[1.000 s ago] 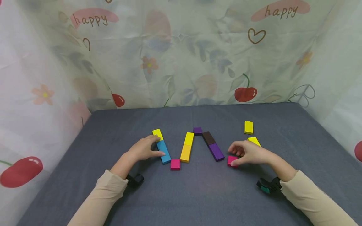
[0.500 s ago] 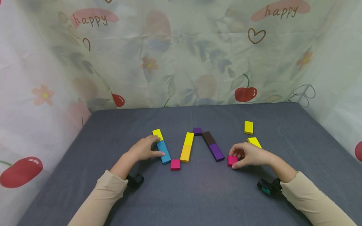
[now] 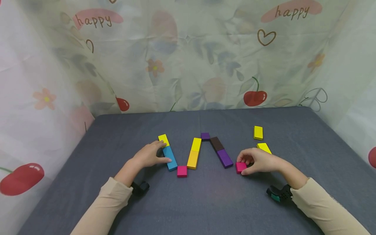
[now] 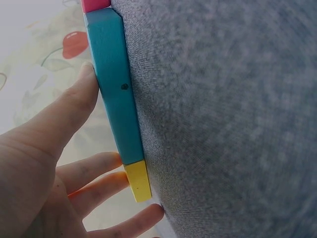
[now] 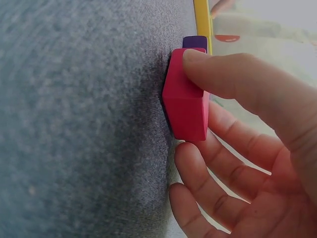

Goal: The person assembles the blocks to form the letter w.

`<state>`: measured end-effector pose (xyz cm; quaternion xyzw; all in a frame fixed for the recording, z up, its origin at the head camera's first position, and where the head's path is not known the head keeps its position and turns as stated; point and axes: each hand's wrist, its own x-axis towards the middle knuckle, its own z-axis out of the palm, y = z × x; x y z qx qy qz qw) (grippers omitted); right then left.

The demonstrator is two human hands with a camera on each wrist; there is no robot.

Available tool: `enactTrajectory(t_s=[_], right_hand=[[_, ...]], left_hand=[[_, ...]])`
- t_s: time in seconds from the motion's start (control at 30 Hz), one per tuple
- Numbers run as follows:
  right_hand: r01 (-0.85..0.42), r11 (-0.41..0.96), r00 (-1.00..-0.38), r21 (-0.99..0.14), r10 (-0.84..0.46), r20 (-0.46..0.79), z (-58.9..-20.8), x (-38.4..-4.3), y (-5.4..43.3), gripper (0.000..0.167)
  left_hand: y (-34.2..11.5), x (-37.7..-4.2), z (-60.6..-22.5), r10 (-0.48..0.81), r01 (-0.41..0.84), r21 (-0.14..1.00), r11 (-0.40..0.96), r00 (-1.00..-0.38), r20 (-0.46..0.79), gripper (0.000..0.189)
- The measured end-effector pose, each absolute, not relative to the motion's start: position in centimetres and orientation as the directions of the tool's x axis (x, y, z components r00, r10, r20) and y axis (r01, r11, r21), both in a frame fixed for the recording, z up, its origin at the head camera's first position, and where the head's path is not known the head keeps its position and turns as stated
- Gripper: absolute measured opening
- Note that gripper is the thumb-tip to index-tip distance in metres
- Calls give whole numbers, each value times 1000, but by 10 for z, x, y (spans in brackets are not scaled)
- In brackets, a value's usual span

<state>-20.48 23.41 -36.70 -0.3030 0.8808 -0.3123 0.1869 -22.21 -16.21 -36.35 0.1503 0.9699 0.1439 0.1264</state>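
My left hand (image 3: pixel 148 154) rests at the left end of the zigzag row of blocks. In the left wrist view its thumb touches the side of the blue block (image 4: pixel 115 89), and fingertips meet the yellow block (image 4: pixel 138 182) at the joint. My right hand (image 3: pixel 259 159) pinches a pink block (image 3: pixel 241 167) between thumb and fingers, low on the table. In the right wrist view the thumb lies on one face of this pink block, with a purple block (image 5: pixel 195 41) just behind it. In the head view a small gap separates the pink block from the slanted purple block (image 3: pixel 225 158).
Another pink block (image 3: pixel 182 171) joins the blue block to an orange block (image 3: pixel 192 160) and a yellow block (image 3: pixel 196 144). A small purple block (image 3: pixel 205 136) and a dark brown block (image 3: pixel 216 143) follow. Two loose yellow blocks (image 3: pixel 258 133) lie at right on the grey cloth (image 3: pixel 205 209).
My right thumb has shifted from over the pink block to its near side, and the block has moved very slightly left. My left hand has stayed in place.
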Motion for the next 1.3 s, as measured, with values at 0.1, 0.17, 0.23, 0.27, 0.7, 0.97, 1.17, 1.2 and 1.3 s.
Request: enactTrajectory(t_s=[0.1,0.17,0.23,0.27,0.7,0.97,1.17,1.2,1.3], right_hand=[[-428,617,-742,-660,-657,-134,-367,-205,234,32],[-437,613,-738,-658,-663,-128,-367,-205,234,32],[-440,608,-734,-661,-667,-124,-367,-205,234,31],[-443,604,-732,-662,-671,-122,-367,-205,233,31],[-451,596,-727,-665,-677,-114,-369,-205,231,31],[-457,587,-720,-668,-685,-109,-369,-205,230,31],[-452,589,-721,-670,-684,-115,-369,-206,230,31],[-448,591,-721,-671,-682,-119,-369,-206,230,31],[-437,602,-724,-668,-676,-136,-369,-206,230,33]], left_hand=[[-162,-222,-363,328,255,316,914,-923,-204,77],[-162,-222,-363,326,253,315,915,-923,-205,77],[-162,-222,-363,324,251,315,915,-924,-204,77],[-162,-222,-363,324,252,315,915,-924,-203,77],[-162,-222,-364,322,247,320,915,-924,-207,76],[-162,-222,-364,323,251,313,916,-923,-208,77],[-162,-222,-364,324,249,316,915,-922,-213,78],[-162,-222,-364,325,249,317,915,-921,-213,78],[-162,-221,-363,328,253,318,914,-921,-210,78]])
